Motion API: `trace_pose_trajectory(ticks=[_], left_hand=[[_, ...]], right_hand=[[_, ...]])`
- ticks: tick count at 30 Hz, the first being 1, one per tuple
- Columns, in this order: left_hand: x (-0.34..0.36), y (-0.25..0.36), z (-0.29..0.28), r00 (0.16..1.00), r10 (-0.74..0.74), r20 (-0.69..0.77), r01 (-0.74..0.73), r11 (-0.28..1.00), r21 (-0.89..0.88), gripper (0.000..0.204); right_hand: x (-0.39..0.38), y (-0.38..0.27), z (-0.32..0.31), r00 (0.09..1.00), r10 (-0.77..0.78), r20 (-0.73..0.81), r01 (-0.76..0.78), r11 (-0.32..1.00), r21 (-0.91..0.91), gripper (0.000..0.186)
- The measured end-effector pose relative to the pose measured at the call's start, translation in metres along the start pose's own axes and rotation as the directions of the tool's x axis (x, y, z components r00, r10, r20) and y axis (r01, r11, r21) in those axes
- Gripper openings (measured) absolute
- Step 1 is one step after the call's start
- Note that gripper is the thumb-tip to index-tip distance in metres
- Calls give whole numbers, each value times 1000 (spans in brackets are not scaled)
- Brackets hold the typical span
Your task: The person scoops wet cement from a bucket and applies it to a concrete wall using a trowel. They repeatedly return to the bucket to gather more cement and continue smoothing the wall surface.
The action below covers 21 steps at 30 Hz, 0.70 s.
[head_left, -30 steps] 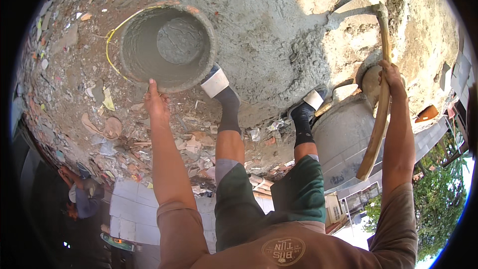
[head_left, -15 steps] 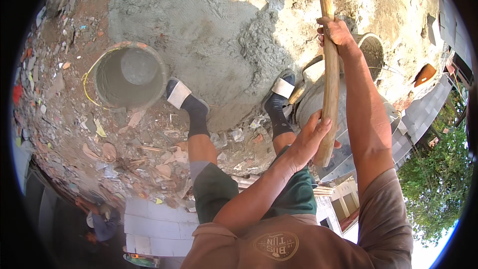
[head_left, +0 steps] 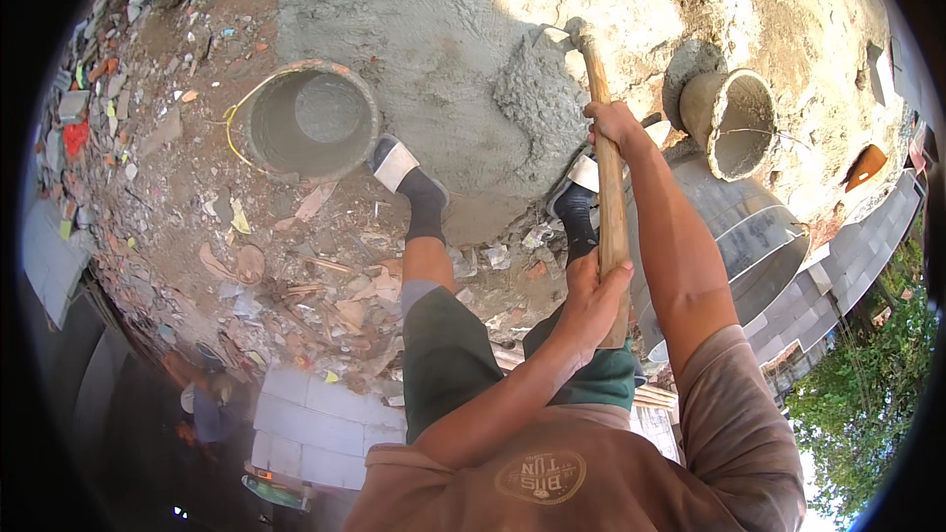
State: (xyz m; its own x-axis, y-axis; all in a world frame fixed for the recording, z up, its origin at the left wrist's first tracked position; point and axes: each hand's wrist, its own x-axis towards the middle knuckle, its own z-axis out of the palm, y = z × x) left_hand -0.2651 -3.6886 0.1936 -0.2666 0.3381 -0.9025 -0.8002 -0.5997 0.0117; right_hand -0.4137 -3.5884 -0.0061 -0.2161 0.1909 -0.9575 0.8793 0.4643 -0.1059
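Note:
Both my hands grip the wooden handle of a hoe [head_left: 613,212], which slants down across the mix. My right hand [head_left: 619,128] is wrapped round the upper part of the handle. Lower down, close to the butt end, my left hand [head_left: 595,303] closes round it. The hoe's head is at a heap of wet grey mortar [head_left: 532,94], and its blade is mostly hidden. Wet mortar [head_left: 414,49] spreads over the ground in front of my feet. At my left foot stands a round bucket [head_left: 271,133] with a grey coating inside.
On the right a second bucket [head_left: 698,110] lies tipped, beside a large grey tub [head_left: 734,207]. Rubble and broken brick [head_left: 296,286] cover the ground at left. My sandalled feet stand at the mortar's edge. Another person [head_left: 205,409] is at the lower left.
The hoe's head has come down from the upper edge of the view onto the mortar heap. Both hands moved leftward with the handle; the view has also shifted.

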Motion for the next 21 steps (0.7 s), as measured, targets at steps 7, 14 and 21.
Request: trace_pose_trajectory(ticks=[7, 14, 21], left_hand=[[-63, 92, -10, 997, 18, 79, -31, 986, 166, 39], [-233, 125, -88, 999, -44, 31, 18, 814, 581, 64], [-343, 60, -284, 821, 297, -489, 384, 347, 856, 56]], right_hand=[[-40, -38, 19, 997, 1, 82, -17, 982, 188, 30], [-131, -41, 93, 975, -172, 141, 58, 809, 585, 27], [-246, -18, 305, 907, -379, 183, 181, 743, 645, 25]])
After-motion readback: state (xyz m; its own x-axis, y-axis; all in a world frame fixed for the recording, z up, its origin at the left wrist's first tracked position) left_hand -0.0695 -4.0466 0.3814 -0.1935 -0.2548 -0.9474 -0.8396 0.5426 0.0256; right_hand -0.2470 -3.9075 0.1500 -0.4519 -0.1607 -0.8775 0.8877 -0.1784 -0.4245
